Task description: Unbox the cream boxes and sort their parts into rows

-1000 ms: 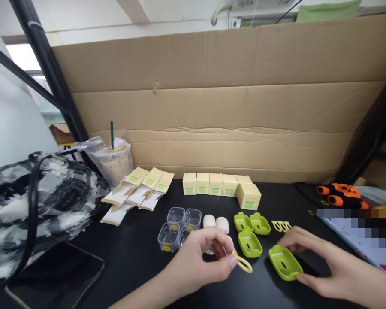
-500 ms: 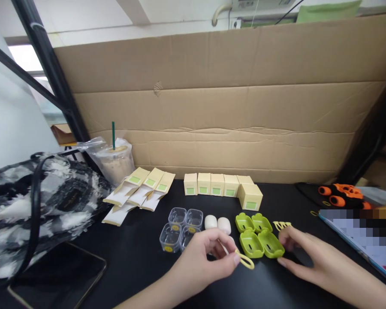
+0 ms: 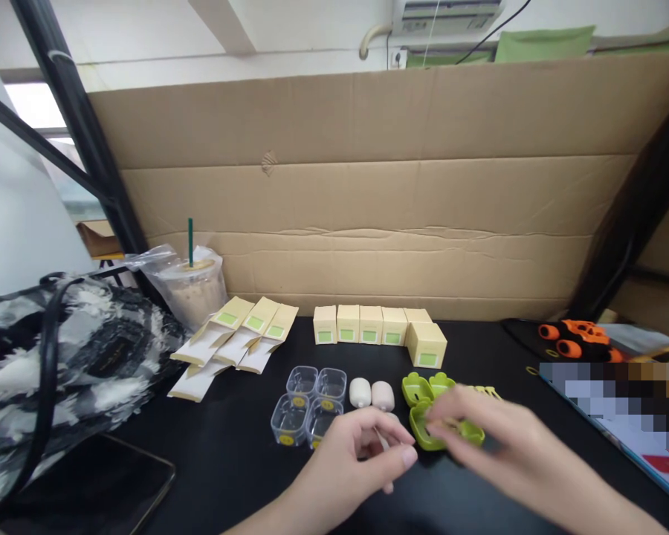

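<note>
Left hand (image 3: 362, 457) curls inward; right hand (image 3: 499, 438) looks blurred.

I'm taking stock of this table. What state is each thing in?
Left hand: fingers curled; any hold unclear.
Right hand: blurred, over the green dishes; any hold unclear.
Green dishes: open, grouped together, partly hidden.
Clear cups: open, look empty.
Standing boxes: look shut.
Flattened boxes: folded flat, overlapping.
Drink: bagged, with a straw in.
Phone or tablet: lying flat, screen dark.
</note>
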Action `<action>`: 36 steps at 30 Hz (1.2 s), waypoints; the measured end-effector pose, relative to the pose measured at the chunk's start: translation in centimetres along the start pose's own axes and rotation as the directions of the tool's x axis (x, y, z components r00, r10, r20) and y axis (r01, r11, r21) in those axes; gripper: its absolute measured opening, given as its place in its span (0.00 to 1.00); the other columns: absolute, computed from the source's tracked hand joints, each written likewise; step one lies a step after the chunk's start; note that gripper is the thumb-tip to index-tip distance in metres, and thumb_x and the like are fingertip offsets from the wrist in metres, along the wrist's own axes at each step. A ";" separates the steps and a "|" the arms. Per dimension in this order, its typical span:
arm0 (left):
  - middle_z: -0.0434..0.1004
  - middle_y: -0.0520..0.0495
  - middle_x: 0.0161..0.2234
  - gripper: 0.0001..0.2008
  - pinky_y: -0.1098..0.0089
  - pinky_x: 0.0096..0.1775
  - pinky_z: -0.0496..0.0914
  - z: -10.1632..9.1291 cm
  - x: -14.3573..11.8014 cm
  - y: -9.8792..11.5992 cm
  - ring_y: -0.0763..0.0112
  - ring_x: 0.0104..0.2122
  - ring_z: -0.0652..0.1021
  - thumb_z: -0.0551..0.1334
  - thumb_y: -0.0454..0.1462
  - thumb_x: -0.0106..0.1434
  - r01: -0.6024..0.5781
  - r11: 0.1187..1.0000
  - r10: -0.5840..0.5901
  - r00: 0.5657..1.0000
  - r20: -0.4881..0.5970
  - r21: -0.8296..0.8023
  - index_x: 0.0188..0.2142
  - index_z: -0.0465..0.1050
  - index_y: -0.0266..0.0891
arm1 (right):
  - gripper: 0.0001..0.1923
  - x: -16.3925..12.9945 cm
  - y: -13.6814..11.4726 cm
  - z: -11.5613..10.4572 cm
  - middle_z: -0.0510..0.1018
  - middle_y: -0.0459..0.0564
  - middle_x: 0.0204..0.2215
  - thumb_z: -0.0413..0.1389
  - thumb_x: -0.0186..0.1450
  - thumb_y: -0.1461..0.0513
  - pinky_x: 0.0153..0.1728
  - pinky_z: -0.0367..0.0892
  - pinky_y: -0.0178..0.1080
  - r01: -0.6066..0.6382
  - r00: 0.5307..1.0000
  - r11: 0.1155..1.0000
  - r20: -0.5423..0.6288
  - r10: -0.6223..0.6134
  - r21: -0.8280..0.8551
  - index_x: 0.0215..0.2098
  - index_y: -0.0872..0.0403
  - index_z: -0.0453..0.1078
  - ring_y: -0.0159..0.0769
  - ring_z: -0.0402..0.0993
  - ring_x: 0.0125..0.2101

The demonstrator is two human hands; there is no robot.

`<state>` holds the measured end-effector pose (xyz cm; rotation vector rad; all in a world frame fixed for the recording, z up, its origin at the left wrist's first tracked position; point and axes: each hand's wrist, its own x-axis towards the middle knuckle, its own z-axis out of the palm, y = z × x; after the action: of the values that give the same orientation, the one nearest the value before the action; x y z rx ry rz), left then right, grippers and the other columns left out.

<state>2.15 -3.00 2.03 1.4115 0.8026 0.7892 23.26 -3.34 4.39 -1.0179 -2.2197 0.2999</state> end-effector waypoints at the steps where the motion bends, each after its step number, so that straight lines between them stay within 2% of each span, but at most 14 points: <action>1: 0.68 0.54 0.26 0.12 0.75 0.26 0.62 0.0 0.0 -0.2 0.81 0.21 0.66 0.64 0.42 0.55 0.009 1.000 -0.009 1.000 -0.005 -0.002 0.34 0.70 0.35 | 0.06 0.0 1.5 -0.8 0.77 0.47 0.28 0.52 0.66 0.58 0.29 0.70 0.34 -0.107 0.992 0.994 -0.062 0.108 0.024 0.33 0.50 0.70 0.34 0.74 0.28; 2: 0.67 0.54 0.27 0.12 0.75 0.25 0.62 0.0 0.0 -0.4 0.81 0.21 0.66 0.63 0.42 0.56 0.014 1.000 -0.014 1.000 -0.004 0.009 0.35 0.70 0.35 | 0.09 -0.1 3.0 -1.8 0.77 0.48 0.28 0.53 0.64 0.55 0.29 0.70 0.35 -0.202 0.972 0.978 -0.109 0.206 0.050 0.32 0.51 0.70 0.35 0.74 0.28; 4: 0.68 0.53 0.28 0.12 0.76 0.25 0.62 0.0 -0.1 -0.6 0.81 0.21 0.66 0.61 0.42 0.57 0.024 0.998 -0.024 1.000 0.015 0.051 0.37 0.70 0.35 | 0.16 -0.5 6.3 -3.6 0.77 0.50 0.29 0.58 0.58 0.48 0.30 0.69 0.38 -0.315 0.927 0.949 -0.209 0.312 0.019 0.27 0.52 0.71 0.37 0.72 0.29; 5: 0.68 0.53 0.28 0.12 0.76 0.25 0.62 -0.1 -0.1 -0.7 0.81 0.21 0.66 0.61 0.42 0.58 0.030 0.997 -0.033 0.999 0.031 0.075 0.38 0.71 0.35 | 0.19 -0.8 7.8 -4.3 0.75 0.49 0.25 0.58 0.55 0.45 0.27 0.67 0.38 -0.410 0.895 0.912 -0.202 0.397 -0.025 0.27 0.52 0.72 0.37 0.70 0.25; 6: 0.68 0.53 0.28 0.12 0.75 0.26 0.62 -0.1 -0.2 -0.7 0.81 0.21 0.66 0.61 0.42 0.58 0.036 0.995 -0.040 0.998 0.042 0.094 0.38 0.71 0.35 | 0.20 -1.2 9.2 -4.9 0.74 0.48 0.21 0.57 0.55 0.45 0.23 0.65 0.38 -0.456 0.877 0.889 -0.191 0.442 -0.033 0.27 0.53 0.72 0.36 0.69 0.22; 9: 0.67 0.53 0.27 0.13 0.75 0.27 0.62 -0.3 -0.1 -0.6 0.80 0.22 0.66 0.60 0.42 0.59 0.041 0.991 -0.048 0.998 0.050 0.124 0.39 0.71 0.35 | 0.19 -2.6 12.1 -5.3 0.76 0.49 0.18 0.56 0.55 0.47 0.22 0.65 0.37 -0.515 0.852 0.856 -0.133 0.507 -0.038 0.25 0.53 0.73 0.36 0.70 0.20; 14: 0.68 0.52 0.27 0.14 0.74 0.28 0.63 -0.4 0.0 -0.6 0.79 0.22 0.67 0.60 0.43 0.59 0.050 0.985 -0.059 0.997 0.049 0.163 0.38 0.71 0.34 | 0.12 -3.9 13.9 -3.9 0.73 0.46 0.13 0.55 0.51 0.52 0.19 0.62 0.36 -0.554 0.832 0.827 -0.097 0.547 -0.097 0.19 0.51 0.70 0.36 0.68 0.17; 18: 0.68 0.51 0.27 0.14 0.72 0.29 0.65 -0.4 0.0 -0.8 0.77 0.24 0.68 0.59 0.44 0.59 0.038 0.984 -0.051 0.996 0.067 0.176 0.38 0.72 0.34 | 0.09 -4.0 14.4 -3.3 0.75 0.46 0.16 0.51 0.54 0.55 0.22 0.64 0.37 -0.531 0.847 0.834 -0.109 0.520 -0.151 0.22 0.50 0.68 0.37 0.71 0.20; 23: 0.68 0.51 0.27 0.14 0.72 0.29 0.65 -0.5 0.1 -1.0 0.76 0.24 0.68 0.59 0.43 0.59 0.031 0.980 -0.044 0.997 0.060 0.195 0.38 0.72 0.34 | 0.10 -4.3 14.5 -3.0 0.77 0.47 0.20 0.48 0.58 0.57 0.25 0.68 0.38 -0.472 0.882 0.858 -0.098 0.462 -0.204 0.24 0.50 0.68 0.39 0.74 0.23; 27: 0.67 0.51 0.27 0.14 0.72 0.29 0.65 -0.6 0.0 -1.2 0.77 0.24 0.69 0.59 0.43 0.59 0.035 0.981 -0.050 0.996 0.076 0.191 0.38 0.72 0.35 | 0.12 -4.1 14.0 -2.9 0.80 0.50 0.27 0.46 0.62 0.57 0.29 0.72 0.41 -0.435 0.900 0.862 -0.160 0.406 -0.261 0.32 0.51 0.70 0.42 0.78 0.27; 31: 0.68 0.51 0.27 0.14 0.72 0.29 0.64 -0.5 0.0 -1.1 0.77 0.23 0.69 0.60 0.42 0.59 0.035 0.980 -0.052 0.995 0.086 0.193 0.39 0.72 0.34 | 0.15 -1.7 12.1 -2.8 0.77 0.55 0.39 0.46 0.65 0.54 0.38 0.72 0.45 -0.328 0.939 0.885 -0.212 0.269 -0.330 0.42 0.53 0.69 0.44 0.77 0.37; 34: 0.68 0.51 0.27 0.14 0.73 0.29 0.64 -0.4 0.0 -0.8 0.77 0.23 0.69 0.60 0.42 0.59 0.027 0.979 -0.046 0.995 0.090 0.201 0.39 0.72 0.34 | 0.17 1.1 10.7 -2.4 0.73 0.55 0.47 0.48 0.65 0.56 0.49 0.66 0.49 -0.192 0.976 0.902 -0.176 0.132 -0.386 0.50 0.51 0.66 0.45 0.71 0.48; 36: 0.68 0.51 0.27 0.13 0.73 0.29 0.64 -0.4 0.0 -0.6 0.78 0.23 0.69 0.60 0.41 0.58 0.024 0.977 -0.043 0.996 0.084 0.211 0.39 0.72 0.33 | 0.18 2.6 10.4 -1.8 0.71 0.56 0.51 0.51 0.62 0.58 0.52 0.64 0.52 -0.123 0.987 0.898 -0.146 0.067 -0.422 0.50 0.51 0.66 0.47 0.68 0.51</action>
<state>1.79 -2.79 1.43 1.6052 0.8582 0.6253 29.32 5.47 2.30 -1.3400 -2.1671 -0.2258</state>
